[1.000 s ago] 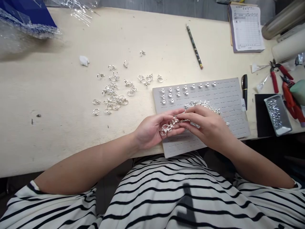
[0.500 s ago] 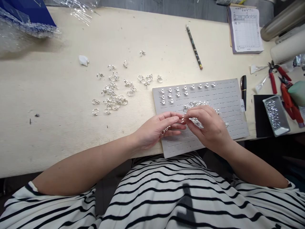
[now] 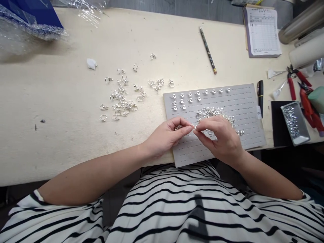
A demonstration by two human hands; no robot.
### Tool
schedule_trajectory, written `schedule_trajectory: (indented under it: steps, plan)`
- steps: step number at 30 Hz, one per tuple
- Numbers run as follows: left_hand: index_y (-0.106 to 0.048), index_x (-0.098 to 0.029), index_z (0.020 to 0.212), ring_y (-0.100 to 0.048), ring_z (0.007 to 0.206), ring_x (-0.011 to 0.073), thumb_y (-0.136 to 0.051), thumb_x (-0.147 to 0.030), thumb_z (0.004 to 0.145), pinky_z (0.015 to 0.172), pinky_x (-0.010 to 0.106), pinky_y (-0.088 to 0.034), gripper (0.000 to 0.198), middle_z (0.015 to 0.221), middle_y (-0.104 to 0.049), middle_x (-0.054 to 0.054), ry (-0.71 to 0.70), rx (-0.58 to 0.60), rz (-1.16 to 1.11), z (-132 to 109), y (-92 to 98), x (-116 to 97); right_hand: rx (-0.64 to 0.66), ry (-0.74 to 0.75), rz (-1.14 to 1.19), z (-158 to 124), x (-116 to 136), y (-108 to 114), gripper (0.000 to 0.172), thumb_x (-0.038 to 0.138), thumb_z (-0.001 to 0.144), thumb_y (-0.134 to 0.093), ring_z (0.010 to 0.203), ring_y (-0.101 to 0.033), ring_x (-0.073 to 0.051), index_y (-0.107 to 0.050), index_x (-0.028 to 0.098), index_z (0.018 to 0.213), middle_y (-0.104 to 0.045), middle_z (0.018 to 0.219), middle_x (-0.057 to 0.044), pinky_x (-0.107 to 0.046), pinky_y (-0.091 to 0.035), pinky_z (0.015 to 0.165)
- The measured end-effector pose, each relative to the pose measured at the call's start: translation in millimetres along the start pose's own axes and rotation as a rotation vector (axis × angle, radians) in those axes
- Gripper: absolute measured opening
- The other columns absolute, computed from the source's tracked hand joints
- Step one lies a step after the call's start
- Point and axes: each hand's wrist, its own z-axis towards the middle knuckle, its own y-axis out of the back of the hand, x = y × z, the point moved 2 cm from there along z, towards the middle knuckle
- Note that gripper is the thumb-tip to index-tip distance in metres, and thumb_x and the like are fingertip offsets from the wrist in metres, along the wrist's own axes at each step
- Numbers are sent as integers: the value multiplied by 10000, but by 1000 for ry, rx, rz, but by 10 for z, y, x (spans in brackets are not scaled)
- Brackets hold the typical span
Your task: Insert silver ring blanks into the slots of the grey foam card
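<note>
My left hand point(image 3: 168, 135) sits over the near left part of a grey slotted ring board point(image 3: 243, 101), its curled fingers closed around a silver ring point(image 3: 178, 127). My right hand point(image 3: 219, 140) is just to the right, its thumb and forefinger pinching a small silver piece point(image 3: 195, 127) where the fingertips of both hands nearly meet. A tangled bunch of silver rings point(image 3: 211, 113) lies on the board beyond my right hand, partly hidden by it. Several silver rings point(image 3: 181, 99) stand in the board's slots at the far left.
Several loose silver rings point(image 3: 121, 101) lie on the cream table point(image 3: 63, 135) left of the board. Beyond are a pencil point(image 3: 207, 50), a form pad point(image 3: 262, 32) and a black pen point(image 3: 260, 98). Red-handled pliers point(image 3: 291, 86) and a metal tray of silver parts point(image 3: 295, 123) lie right.
The cluster of rings in my left hand has shrunk to one ring held in its fingers. My right hand has moved slightly up, with its fingertips still pinched near the left hand.
</note>
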Motion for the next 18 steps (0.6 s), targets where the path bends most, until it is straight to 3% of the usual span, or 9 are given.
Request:
schedule_trajectory:
  steps: [7, 12, 18]
  plan:
    - [-632, -194, 929, -288, 525, 60, -724, -408, 917, 505, 245, -206, 233, 671, -421, -70, 29, 17, -96, 15, -6, -44, -34, -122, 49, -28, -24, 17, 372, 161, 903, -752, 978, -686, -176, -626, 246, 1243, -708, 1082, -46, -332, -592, 827]
    - [-642, -196, 901, -288, 529, 64, -723, -407, 909, 517, 253, -212, 226, 679, -444, -61, 29, 2, -66, 4, -5, -48, -41, -210, 68, 4, 5, 4, 259, 222, 910, -761, 872, -703, -163, -655, 257, 1145, -734, 964, -19, -328, -602, 781]
    - [-672, -204, 976, -300, 544, 59, -752, -432, 896, 515, 247, -208, 255, 760, -498, -50, 65, -15, -51, -19, 10, -44, -34, -163, 60, 33, 73, -7, 162, 170, 959, -688, 888, -725, -127, -677, 234, 1107, -772, 986, -7, -293, -617, 806]
